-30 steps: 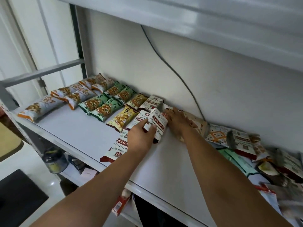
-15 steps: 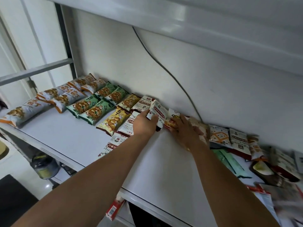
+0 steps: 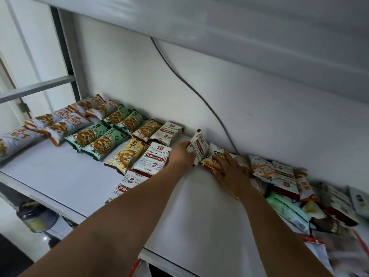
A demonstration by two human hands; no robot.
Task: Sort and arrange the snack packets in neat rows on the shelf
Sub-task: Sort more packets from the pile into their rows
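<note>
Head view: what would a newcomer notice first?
Two bare arms reach across the white shelf, where the left hand grips a tilted white-and-red packet and the right hand rests on a red-and-yellow packet. Neat rows of sorted packets lie to their left; a jumbled pile fills the right.

A white wall [image 3: 259,116] is seen behind the white shelf [image 3: 60,172], and a grey cable [image 3: 191,88] is run down it from under the upper board [image 3: 239,27] to the shelf's back edge. At the shelf's left end a dark metal upright [image 3: 63,52] is met by a grey crossbar [image 3: 40,86]. A pale glossy floor [image 3: 10,222] is seen below the front edge.
</note>
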